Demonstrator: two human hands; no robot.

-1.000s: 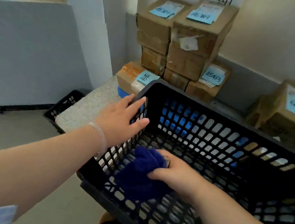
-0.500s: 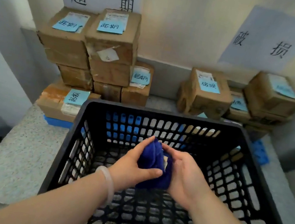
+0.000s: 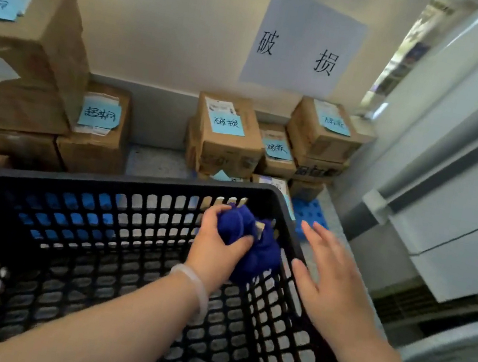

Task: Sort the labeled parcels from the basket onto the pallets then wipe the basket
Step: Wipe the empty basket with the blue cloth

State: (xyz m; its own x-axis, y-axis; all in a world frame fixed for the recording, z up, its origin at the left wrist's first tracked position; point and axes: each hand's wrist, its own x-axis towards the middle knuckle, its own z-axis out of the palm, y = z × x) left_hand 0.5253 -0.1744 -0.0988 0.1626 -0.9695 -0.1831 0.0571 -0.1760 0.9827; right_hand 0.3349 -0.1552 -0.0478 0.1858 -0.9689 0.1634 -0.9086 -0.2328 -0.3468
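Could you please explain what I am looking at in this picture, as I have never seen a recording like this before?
There is no machine here. A person wears a wide-angle camera on the head, so the picture looks forward and down at their own two arms. In front of them is a black lattice basket. The left hand, with a pale bracelet at the wrist, grips a bunched dark blue cloth inside the basket, near its far right corner. The right hand is spread open and holds nothing; it is over the basket's right side. Behind the basket, cardboard parcels with blue handwritten notes are stacked beneath a paper sign. A blue pallet shows under them at the right.
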